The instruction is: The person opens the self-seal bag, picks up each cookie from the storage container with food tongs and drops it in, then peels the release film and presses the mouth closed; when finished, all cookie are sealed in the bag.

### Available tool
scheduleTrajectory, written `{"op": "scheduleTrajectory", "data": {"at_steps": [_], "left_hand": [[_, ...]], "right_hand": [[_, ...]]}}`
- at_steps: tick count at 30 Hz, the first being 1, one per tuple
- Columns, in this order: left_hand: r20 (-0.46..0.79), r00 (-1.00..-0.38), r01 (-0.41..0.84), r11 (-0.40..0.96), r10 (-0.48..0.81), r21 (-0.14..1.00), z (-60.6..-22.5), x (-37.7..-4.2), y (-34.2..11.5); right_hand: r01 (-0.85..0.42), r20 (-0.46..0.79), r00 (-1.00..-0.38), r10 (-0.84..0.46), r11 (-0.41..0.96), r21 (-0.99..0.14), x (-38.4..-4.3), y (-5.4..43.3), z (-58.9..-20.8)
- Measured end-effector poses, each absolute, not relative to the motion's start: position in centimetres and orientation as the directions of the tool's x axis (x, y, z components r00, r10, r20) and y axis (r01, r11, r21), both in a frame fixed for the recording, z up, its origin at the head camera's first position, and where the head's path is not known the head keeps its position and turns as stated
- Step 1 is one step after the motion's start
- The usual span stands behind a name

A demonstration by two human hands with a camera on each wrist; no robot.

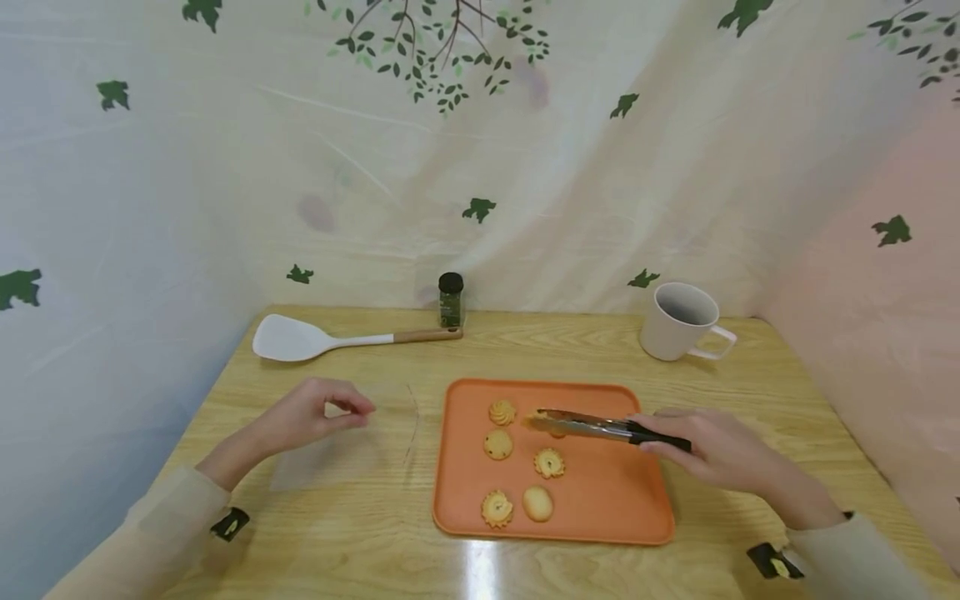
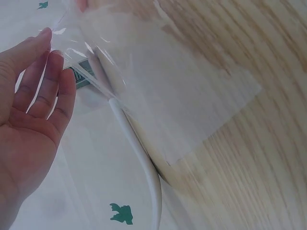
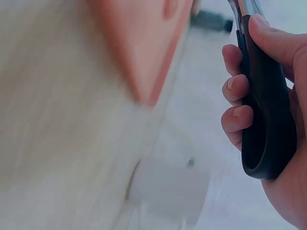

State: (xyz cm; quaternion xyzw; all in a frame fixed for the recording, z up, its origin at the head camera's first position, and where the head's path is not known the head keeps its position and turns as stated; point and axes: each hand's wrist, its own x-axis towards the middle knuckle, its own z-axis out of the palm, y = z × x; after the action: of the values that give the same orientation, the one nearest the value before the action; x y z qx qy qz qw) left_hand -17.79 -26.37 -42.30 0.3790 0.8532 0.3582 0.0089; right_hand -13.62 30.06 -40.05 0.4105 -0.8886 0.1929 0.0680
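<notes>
In the head view my left hand (image 1: pixel 318 412) pinches the rim of a clear plastic bag (image 1: pixel 330 458) between thumb and fingertips. The left wrist view shows the bag (image 2: pixel 192 105) hanging over the wood, its lower part frosted, beside my left hand (image 2: pixel 33 110). My right hand (image 1: pixel 712 446) grips metal tongs (image 1: pixel 592 426) by their black handle (image 3: pixel 264 100). The tongs' tips reach over an orange tray (image 1: pixel 615 500), with a cookie (image 1: pixel 536 419) at them. Another cookie lies partly hidden beneath. Several more cookies, such as a swirled cookie (image 1: pixel 502 412), lie on the tray's left half.
A white spatula (image 1: pixel 292 339) with a wooden handle lies at the back left. Behind its handle end stands a small spice jar (image 1: pixel 451 302) with a black lid. At the back right is a white mug (image 1: pixel 667 329). Patterned cloth (image 1: pixel 480 167) hangs behind the wooden table (image 1: pixel 360 550).
</notes>
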Motion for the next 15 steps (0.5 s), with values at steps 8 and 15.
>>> {"op": "scheduleTrajectory", "data": {"at_steps": [8, 15], "left_hand": [[0.279, -0.700, 0.658, 0.441, 0.658, 0.611, -42.0, -17.7, -26.4], [0.312, -0.684, 0.666, 0.390, 0.659, 0.636, -42.0, -17.4, -25.9]], "right_hand": [[-0.829, 0.209, -0.530, -0.822, 0.449, -0.335, -17.6, 20.7, -39.2], [-0.849, 0.162, -0.496, -0.853, 0.436, -0.298, -19.3, 14.8, -39.3]]}}
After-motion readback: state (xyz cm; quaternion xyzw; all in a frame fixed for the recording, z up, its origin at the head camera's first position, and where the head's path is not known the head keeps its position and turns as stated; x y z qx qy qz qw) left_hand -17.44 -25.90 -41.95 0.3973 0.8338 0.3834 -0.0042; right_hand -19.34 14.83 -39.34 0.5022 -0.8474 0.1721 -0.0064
